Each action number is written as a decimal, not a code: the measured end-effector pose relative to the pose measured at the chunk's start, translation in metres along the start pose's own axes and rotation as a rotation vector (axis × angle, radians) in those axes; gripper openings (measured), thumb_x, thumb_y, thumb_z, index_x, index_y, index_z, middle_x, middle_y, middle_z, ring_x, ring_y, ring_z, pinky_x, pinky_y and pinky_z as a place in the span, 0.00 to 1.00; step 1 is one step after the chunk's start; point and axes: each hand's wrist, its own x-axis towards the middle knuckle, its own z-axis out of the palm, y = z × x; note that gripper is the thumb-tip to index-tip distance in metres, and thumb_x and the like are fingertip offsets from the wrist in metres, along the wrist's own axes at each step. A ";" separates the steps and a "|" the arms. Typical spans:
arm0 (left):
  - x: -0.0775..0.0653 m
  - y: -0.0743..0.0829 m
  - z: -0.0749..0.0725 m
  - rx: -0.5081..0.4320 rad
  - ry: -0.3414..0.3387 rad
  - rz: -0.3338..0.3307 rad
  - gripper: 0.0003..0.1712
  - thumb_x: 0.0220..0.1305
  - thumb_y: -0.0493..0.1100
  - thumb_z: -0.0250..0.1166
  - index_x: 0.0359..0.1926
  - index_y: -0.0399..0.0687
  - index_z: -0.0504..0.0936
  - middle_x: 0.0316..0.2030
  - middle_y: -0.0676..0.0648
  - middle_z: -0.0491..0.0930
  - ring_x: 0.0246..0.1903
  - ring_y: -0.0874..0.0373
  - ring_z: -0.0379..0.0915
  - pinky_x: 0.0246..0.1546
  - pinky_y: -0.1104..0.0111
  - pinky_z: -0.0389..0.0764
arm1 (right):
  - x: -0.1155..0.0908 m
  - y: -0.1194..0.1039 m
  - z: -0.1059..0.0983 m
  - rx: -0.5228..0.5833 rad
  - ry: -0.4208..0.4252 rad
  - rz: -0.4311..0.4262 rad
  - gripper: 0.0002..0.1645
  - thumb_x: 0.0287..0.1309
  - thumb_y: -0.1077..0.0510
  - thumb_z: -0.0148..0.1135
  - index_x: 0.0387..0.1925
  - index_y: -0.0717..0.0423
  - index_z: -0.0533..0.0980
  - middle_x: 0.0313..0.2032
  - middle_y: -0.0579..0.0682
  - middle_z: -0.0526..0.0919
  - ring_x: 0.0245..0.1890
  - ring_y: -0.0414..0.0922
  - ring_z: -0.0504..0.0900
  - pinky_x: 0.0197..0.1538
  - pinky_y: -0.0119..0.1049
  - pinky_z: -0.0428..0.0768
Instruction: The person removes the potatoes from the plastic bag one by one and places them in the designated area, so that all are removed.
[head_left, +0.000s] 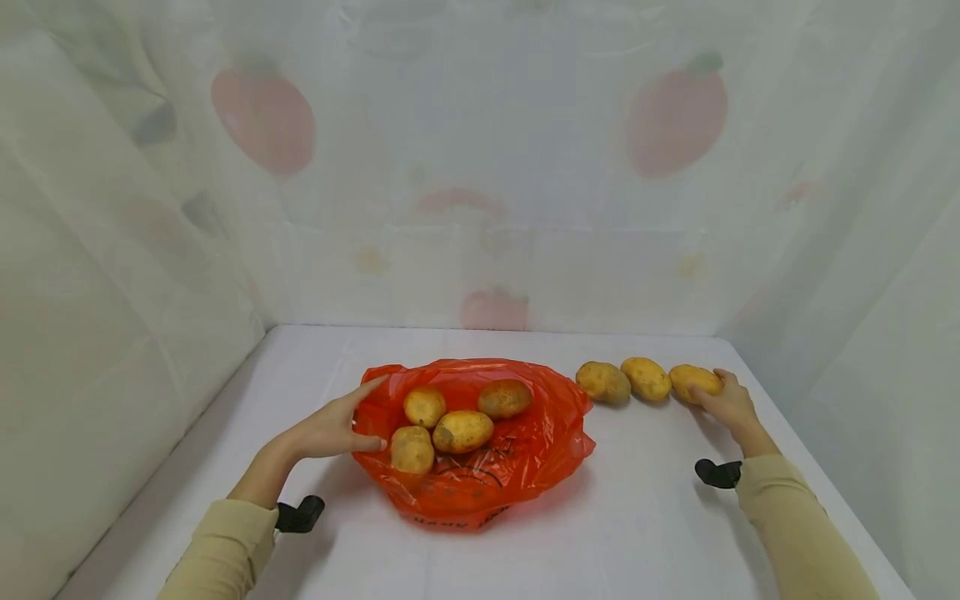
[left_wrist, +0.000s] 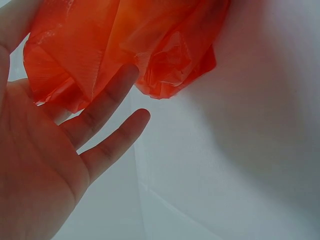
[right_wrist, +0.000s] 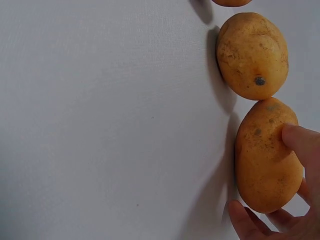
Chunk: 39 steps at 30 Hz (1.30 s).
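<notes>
Bag (head_left: 525,460), red, lies mouth agape at centre, widest from nine to three o'clock. Left hand (head_left: 326,429), the nearer, sits at its nine o'clock, fingers spread wide, touching it. Right hand (head_left: 731,404), well apart toward two o'clock, pinches a potato (head_left: 692,382) whose long axis runs roughly nine to three. Four other potatoes (head_left: 462,432) lie inside.

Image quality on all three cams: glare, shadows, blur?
Head: fairly even light, soft shadows beside the red plastic bag, mild glints on its film; left wrist: duller, broad soft shadow right of the bag; right wrist: lower potato looks sharp, shadow to its left.
</notes>
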 end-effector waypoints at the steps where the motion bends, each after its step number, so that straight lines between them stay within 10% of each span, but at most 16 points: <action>1: 0.000 0.000 0.000 -0.003 -0.002 0.000 0.53 0.49 0.52 0.70 0.71 0.62 0.48 0.63 0.44 0.62 0.58 0.45 0.63 0.52 0.51 0.72 | 0.000 0.000 0.000 -0.001 0.002 -0.009 0.49 0.62 0.43 0.47 0.66 0.74 0.40 0.61 0.80 0.48 0.61 0.71 0.52 0.62 0.61 0.56; 39: 0.002 0.000 -0.002 -0.026 -0.015 0.024 0.51 0.51 0.50 0.69 0.70 0.64 0.48 0.64 0.44 0.61 0.57 0.45 0.64 0.49 0.54 0.76 | -0.007 0.000 0.000 0.028 0.082 -0.034 0.45 0.64 0.44 0.43 0.67 0.71 0.41 0.62 0.79 0.47 0.62 0.73 0.49 0.62 0.64 0.54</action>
